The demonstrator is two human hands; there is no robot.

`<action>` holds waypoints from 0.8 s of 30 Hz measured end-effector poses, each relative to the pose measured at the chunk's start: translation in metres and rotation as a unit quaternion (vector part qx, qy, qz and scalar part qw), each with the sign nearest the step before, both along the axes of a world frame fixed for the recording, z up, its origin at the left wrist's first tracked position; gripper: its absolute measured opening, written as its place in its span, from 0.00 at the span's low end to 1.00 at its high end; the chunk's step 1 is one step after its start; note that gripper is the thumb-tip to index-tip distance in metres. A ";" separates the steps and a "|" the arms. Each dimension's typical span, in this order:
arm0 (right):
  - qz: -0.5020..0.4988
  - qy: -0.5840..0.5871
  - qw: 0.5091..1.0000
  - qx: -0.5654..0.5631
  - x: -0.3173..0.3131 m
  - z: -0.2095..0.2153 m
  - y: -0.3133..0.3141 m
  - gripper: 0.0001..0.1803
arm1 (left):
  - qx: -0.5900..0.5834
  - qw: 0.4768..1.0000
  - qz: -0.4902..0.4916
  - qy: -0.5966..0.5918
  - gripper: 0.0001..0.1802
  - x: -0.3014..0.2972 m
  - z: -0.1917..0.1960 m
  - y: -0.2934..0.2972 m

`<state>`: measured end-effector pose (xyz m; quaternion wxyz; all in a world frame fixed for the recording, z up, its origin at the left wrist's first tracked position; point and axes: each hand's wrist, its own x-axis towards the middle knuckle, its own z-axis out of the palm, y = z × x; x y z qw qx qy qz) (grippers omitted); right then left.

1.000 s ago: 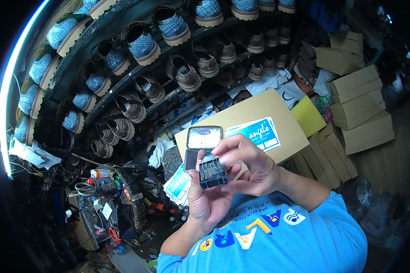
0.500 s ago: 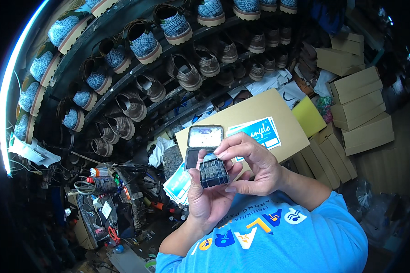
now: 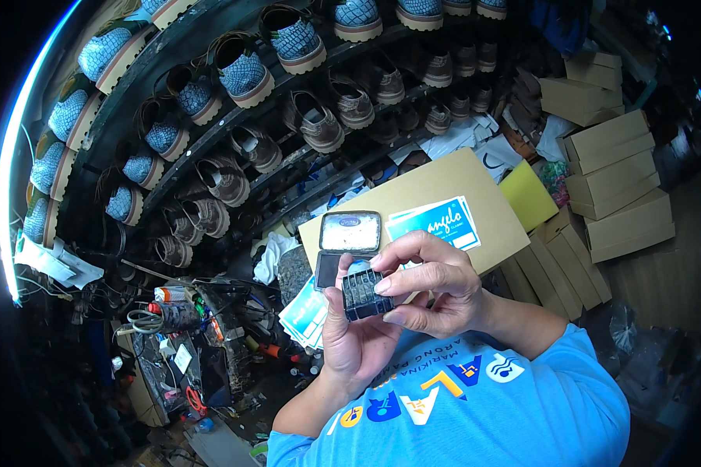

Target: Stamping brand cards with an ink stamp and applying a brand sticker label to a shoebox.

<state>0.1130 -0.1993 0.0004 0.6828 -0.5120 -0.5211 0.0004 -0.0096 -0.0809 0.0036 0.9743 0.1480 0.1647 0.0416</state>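
Observation:
My left hand (image 3: 354,342) is closed around a small black band stamp (image 3: 358,294), its ridged rows turned up toward me. The fingers of my right hand (image 3: 440,284) are bent over the stamp's right side, the fingertips touching its ridges and the thumb close to its lower edge. Just beyond the stamp lies an open ink pad tin (image 3: 350,233), with the silvery lid tilted back and the dark pad partly behind my left fingers.
Under the tin is a flat tan cardboard box (image 3: 459,183) with blue-and-white labels (image 3: 444,222). More labels (image 3: 302,321) lie left of my hand. Shoes (image 3: 315,124) fill the racks behind. Brown boxes (image 3: 611,167) are stacked at right; a cluttered tool stand (image 3: 183,350) is at left.
The fingers of my right hand have moved down from the stamp's top end onto its ridged side. The stamp has turned slightly in my left hand. The tin and labels stay put.

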 end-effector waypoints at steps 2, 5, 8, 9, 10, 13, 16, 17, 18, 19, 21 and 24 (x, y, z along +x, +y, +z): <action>-0.002 -0.001 1.000 0.003 0.000 0.001 0.000 0.18 | 0.001 1.000 -0.001 0.000 0.37 0.000 0.000 -0.001; -0.005 -0.004 1.000 0.005 0.000 0.002 0.001 0.18 | 0.003 1.000 -0.001 0.003 0.38 0.000 -0.001 0.000; -0.008 -0.010 1.000 0.005 0.000 0.002 0.001 0.18 | 0.002 1.000 -0.001 0.009 0.38 0.000 -0.001 0.000; -0.010 -0.014 1.000 0.005 0.000 0.003 0.001 0.18 | 0.002 1.000 -0.001 0.012 0.38 0.000 -0.001 -0.001; -0.010 -0.014 1.000 0.005 0.000 0.003 0.001 0.18 | 0.002 1.000 -0.001 0.012 0.38 0.000 -0.001 0.000; -0.012 -0.010 1.000 0.005 0.000 0.002 0.001 0.18 | 0.001 1.000 -0.004 0.005 0.38 -0.001 -0.003 0.000; -0.016 -0.016 1.000 0.000 -0.001 0.003 0.001 0.18 | -0.003 1.000 -0.002 0.018 0.37 -0.002 -0.003 0.000; -0.017 -0.016 1.000 0.000 -0.001 0.004 0.001 0.18 | -0.002 1.000 -0.003 0.016 0.37 -0.002 -0.002 0.000; -0.018 -0.017 1.000 0.000 -0.001 0.004 0.001 0.18 | -0.002 1.000 -0.003 0.013 0.37 -0.001 -0.002 0.000; -0.018 -0.017 1.000 0.000 -0.001 0.004 0.001 0.18 | -0.001 1.000 -0.003 0.014 0.37 -0.001 -0.003 -0.001; -0.020 -0.017 1.000 0.004 -0.001 0.004 0.001 0.18 | -0.003 1.000 -0.001 0.020 0.37 -0.001 -0.004 -0.001; -0.026 -0.030 0.999 0.000 0.000 0.002 0.000 0.21 | -0.012 1.000 0.002 0.015 0.38 0.000 -0.003 -0.003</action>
